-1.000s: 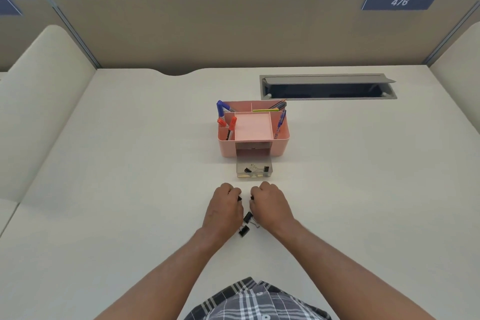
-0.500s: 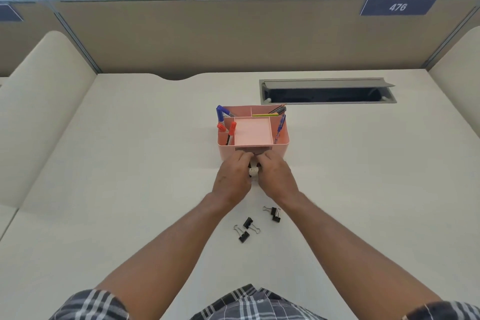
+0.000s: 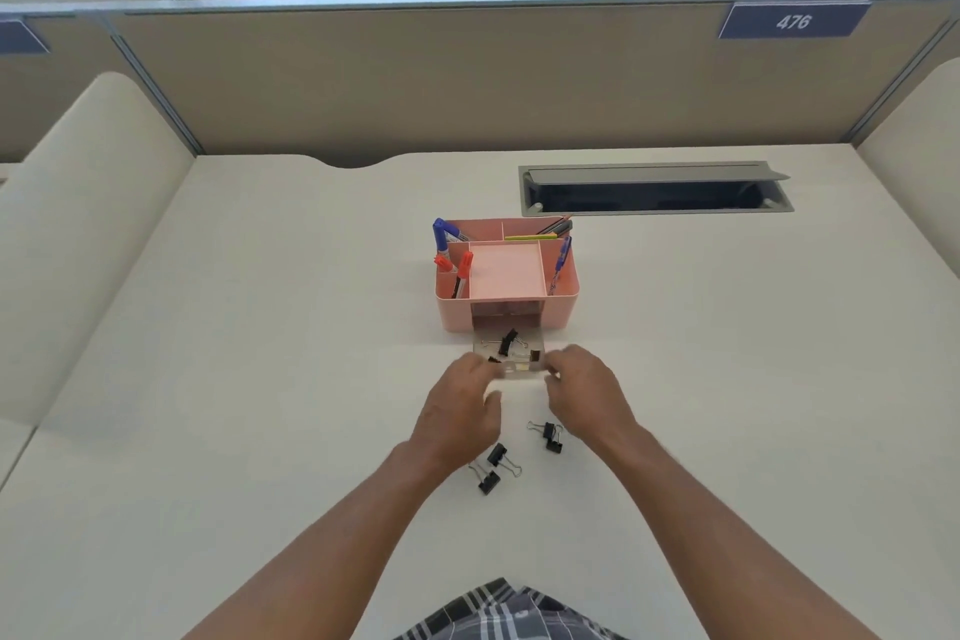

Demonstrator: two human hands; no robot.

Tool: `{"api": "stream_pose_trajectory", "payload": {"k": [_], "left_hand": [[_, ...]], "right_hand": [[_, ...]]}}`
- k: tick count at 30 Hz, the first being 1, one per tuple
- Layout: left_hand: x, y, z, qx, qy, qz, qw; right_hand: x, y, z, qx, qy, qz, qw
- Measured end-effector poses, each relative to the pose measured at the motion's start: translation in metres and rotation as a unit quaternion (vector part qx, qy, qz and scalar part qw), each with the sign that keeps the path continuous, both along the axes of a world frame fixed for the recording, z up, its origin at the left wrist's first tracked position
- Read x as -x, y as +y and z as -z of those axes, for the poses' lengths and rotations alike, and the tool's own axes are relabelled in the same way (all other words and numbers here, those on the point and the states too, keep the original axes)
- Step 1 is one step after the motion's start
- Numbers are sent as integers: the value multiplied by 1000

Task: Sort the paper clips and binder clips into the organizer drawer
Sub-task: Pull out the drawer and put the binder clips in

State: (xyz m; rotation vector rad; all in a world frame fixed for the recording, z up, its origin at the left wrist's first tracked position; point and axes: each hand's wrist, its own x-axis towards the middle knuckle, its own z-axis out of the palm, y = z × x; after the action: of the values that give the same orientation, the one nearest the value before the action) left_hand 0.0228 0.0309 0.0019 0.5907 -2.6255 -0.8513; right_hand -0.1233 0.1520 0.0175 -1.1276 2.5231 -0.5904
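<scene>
A pink desk organizer (image 3: 562, 313) stands mid-desk with its clear drawer (image 3: 519, 374) pulled out toward me. Black binder clips (image 3: 508, 342) lie inside the drawer. Both hands hover at the drawer's near edge, slightly blurred. My left hand (image 3: 462, 411) is at the front left corner, fingers loosely curled with nothing seen in them. My right hand (image 3: 587, 395) has its fingertips at the front right corner and looks empty. Three black binder clips lie loose on the desk below the hands: one (image 3: 551, 437) under my right wrist, two (image 3: 498, 455) (image 3: 487, 482) by my left wrist.
Pens and markers (image 3: 447, 250) stand in the organizer's top compartments. An open grey cable hatch (image 3: 654, 187) sits in the desk behind it to the right. A beige partition (image 3: 467, 78) closes the far edge, and padded side panels flank the desk.
A second ago both hands were picking up clips near me. They then moved over the drawer, and now they have drawn back to its near edge. More clips lie in the drawer.
</scene>
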Motion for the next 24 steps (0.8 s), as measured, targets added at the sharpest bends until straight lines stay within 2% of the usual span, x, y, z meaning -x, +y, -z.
{"api": "stream_pose_trajectory", "payload": {"k": [3, 7, 14, 18, 21, 24], "left_hand": [[-24, 15, 19, -40, -81, 19, 996], [-29, 31, 31, -37, -130, 7, 991], [-16, 40, 27, -10, -124, 20, 992], [-20, 34, 27, -23, -110, 29, 993], [-31, 29, 30, -5, -134, 59, 989], [-35, 28, 33, 19, -151, 49, 987]], "right_hand": [[-3, 25, 9, -115, -50, 10, 992], [-18, 44, 20, -156, -74, 10, 985], [-42, 37, 34, -82, -53, 1, 995], [-42, 32, 34, -53, -54, -3, 997], [-39, 30, 35, -40, -56, -18, 997], [-38, 25, 35, -35, -54, -35, 997]]}}
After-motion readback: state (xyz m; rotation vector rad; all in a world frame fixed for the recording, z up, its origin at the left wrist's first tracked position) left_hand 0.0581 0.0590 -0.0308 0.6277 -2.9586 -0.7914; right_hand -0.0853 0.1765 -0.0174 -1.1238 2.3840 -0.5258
